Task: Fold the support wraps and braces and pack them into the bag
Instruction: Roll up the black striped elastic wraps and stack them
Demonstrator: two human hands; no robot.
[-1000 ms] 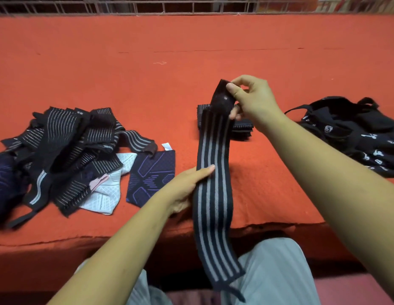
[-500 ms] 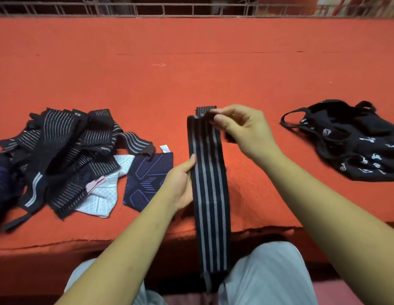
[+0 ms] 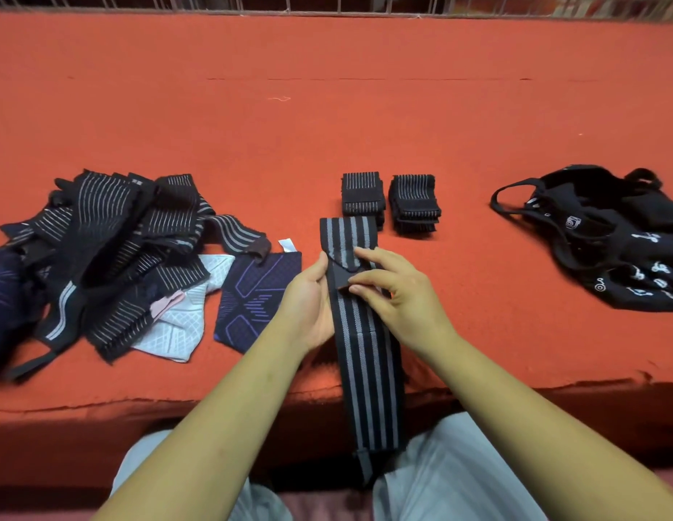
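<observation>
A long black wrap with grey stripes (image 3: 368,355) lies over the orange surface's front edge and hangs down toward my lap. Its far end is folded back toward me. My right hand (image 3: 398,295) pinches the folded-over dark end tab against the wrap. My left hand (image 3: 308,298) grips the wrap's left edge beside it. Two folded striped wraps (image 3: 363,193) (image 3: 415,203) sit side by side just beyond. The black bag (image 3: 605,235) with white print lies open at the right.
A heap of unfolded black striped wraps and braces (image 3: 101,250) lies at the left, with a white brace (image 3: 184,317) and a navy patterned brace (image 3: 257,295) next to it. A metal rail (image 3: 327,1) runs along the far edge of the orange surface (image 3: 327,107).
My right hand has brought the wrap's raised end down and toward me, folding it over onto the strip. My left hand moved up to the fold. The view shifted, revealing both folded wraps.
</observation>
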